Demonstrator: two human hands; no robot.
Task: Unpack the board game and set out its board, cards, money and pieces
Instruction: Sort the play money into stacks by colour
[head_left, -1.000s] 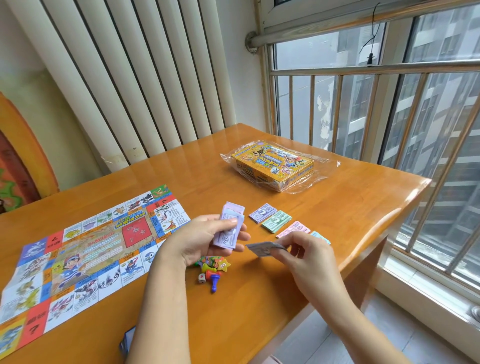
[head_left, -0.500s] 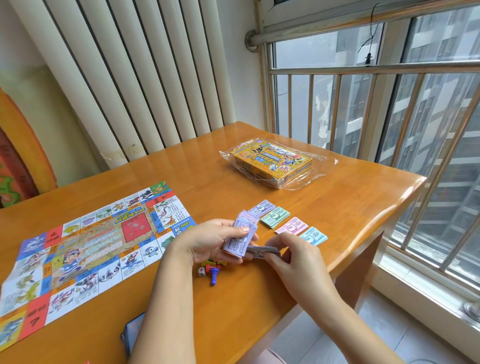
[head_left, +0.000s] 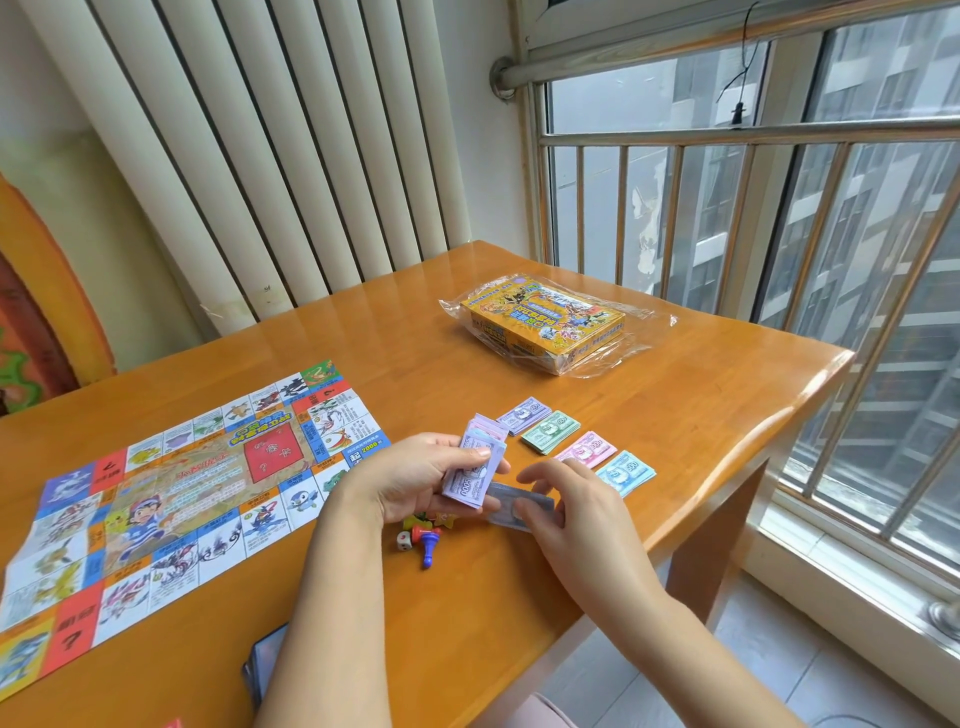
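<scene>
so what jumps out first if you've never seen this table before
The bright game board spread flat on the left of the wooden table, and the two hands in the middle: the left hand holds a stack of purple notes, the right hand pinches a single note. Beyond them four money piles lie in a row, and the yellow box sits farther back.

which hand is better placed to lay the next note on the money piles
Right, probably. The right hand pinches a single note and sits beside the money piles on that side. The left hand is busy gripping the unsorted stack.
</scene>
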